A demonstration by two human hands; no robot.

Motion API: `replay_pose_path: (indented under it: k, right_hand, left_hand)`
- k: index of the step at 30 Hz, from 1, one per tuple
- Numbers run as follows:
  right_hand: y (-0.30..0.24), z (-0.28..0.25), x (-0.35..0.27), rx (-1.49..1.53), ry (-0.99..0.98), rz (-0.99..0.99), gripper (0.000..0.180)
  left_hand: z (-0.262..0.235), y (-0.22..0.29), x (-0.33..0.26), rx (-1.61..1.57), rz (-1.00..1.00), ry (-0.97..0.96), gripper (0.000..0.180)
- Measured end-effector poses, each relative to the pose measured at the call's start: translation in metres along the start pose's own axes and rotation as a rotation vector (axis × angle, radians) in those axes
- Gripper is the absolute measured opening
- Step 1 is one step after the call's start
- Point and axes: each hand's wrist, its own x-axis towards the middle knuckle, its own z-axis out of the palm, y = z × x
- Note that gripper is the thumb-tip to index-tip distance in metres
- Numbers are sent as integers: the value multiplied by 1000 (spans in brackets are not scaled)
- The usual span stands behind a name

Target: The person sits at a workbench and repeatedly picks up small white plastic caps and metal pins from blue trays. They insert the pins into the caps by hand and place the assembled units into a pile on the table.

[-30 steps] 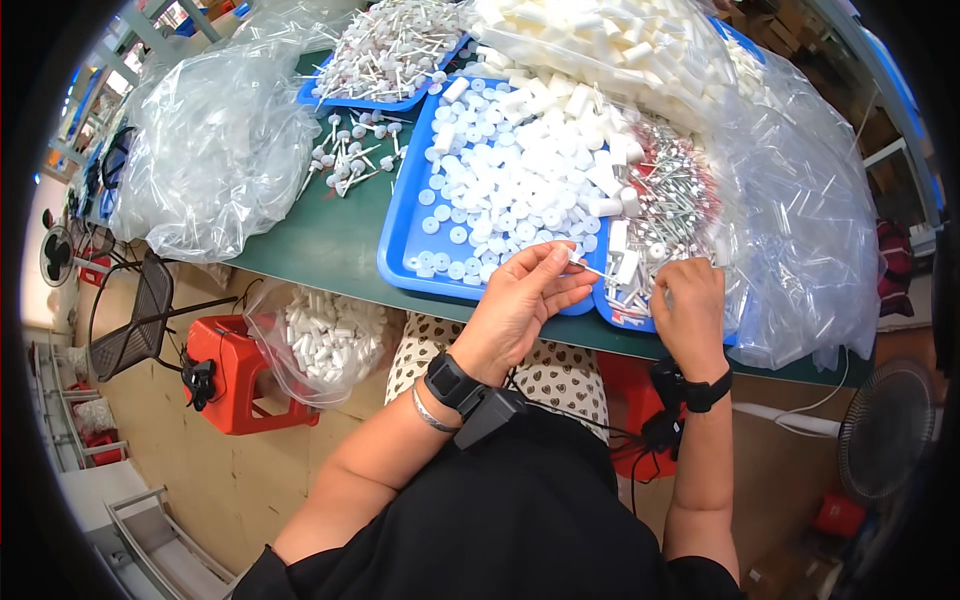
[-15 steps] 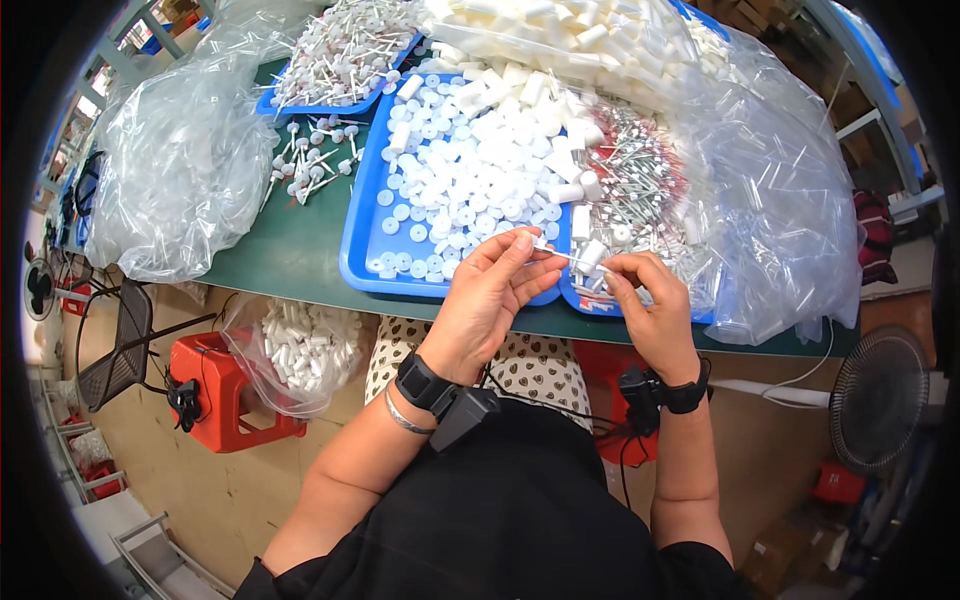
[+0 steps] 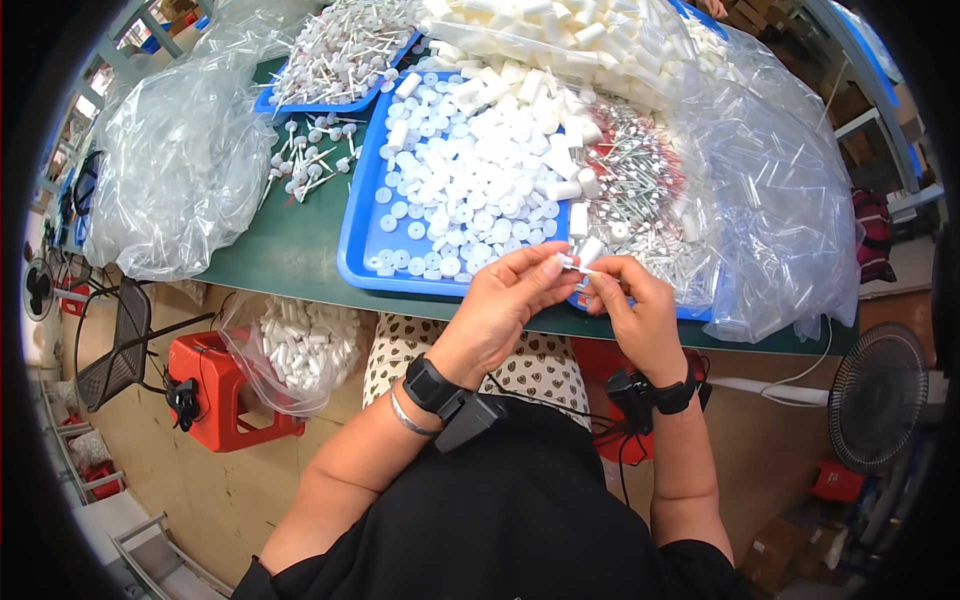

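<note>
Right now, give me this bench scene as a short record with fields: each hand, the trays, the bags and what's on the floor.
left hand: pinches a small white plastic part at its fingertips
right hand: fingertips meet the same part, over the table's front edge
blue tray: full of white caps and tubes
second tray: white stemmed pieces
clear bags: on the green table, left and right
floor: red stool, bag of white tubes, fan
</note>
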Motion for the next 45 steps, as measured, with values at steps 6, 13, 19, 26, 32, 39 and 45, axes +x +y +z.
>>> replay_pose_path:
  k: [6,13,19,26,32,39,45]
  right_hand:
    - [-6,-4,6,456,-183,476,30]
    - [4,13,3,40,-108,174,28]
    - [5,-38,7,-331,207,49,21]
    - [24,-59,21,-769,189,-109,13]
    - [39,-47,34,-957,2,-214,11]
    - [45,-49,38,-1036,-94,-309,13]
    - [35,-52,36,-890,-11,-383,9]
  left_hand:
    - [-1,-3,-3,69,-2,-56,38]
    - [-10,20,-3,210,127,36,34]
    - [-71,130,11,496,764,457,38]
    - [-75,116,17,1168,777,502,34]
    - [-24,35,17,1611,766,-41,24]
    - [-24,31,25,1803,728,-60,20]
    - [-23,33,22,1806,702,-107,13]
